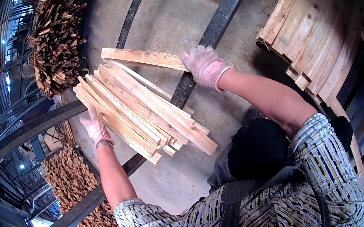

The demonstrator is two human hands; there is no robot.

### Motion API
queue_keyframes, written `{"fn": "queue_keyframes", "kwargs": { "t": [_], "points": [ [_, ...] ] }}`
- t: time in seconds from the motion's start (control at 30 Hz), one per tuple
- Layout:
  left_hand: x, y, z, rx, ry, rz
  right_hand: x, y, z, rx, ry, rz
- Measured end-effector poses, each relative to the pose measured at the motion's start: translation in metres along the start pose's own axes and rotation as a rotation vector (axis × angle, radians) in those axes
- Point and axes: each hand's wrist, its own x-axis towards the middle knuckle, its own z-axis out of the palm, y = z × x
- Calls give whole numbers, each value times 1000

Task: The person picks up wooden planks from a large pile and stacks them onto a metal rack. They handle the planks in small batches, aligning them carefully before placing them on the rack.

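Observation:
My right hand (204, 66), in a pale pink-and-white work glove, is closed round the near end of a wooden strip (142, 57). That strip points left, its far end above a pile of pale wooden strips (140, 107). The pile lies slantwise across dark metal bars, its strips roughly side by side with uneven ends. At the pile's left edge, my left hand (95, 126), gloved the same way, rests against the outer strips. Its thumb stands apart and its fingers stretch upward, their tips partly hidden by the wood.
Wider boards lie stacked on a rack (314, 36) at right. Dark metal bars (228, 11) cross above the concrete floor (156, 20). Big stacks of brown wood pieces (58, 38) stand at left, with another stack (70, 174) lower down. A dark rounded shape (258, 149) sits near my chest.

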Motion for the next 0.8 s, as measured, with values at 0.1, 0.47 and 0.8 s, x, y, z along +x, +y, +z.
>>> {"fn": "queue_keyframes", "kwargs": {
  "t": [0.1, 0.47, 0.8],
  "points": [
    [-6, -49, 19, -536, -157, -610, -7, 0, -19, 61, -31, -28],
    [-64, 27, 52, -593, -597, -219, -39, 31, -27, 901, -396, -105],
    [-159, 133, 195, 250, -287, -69, -47, 92, -12, 767, -269, 87]
  ]
}}
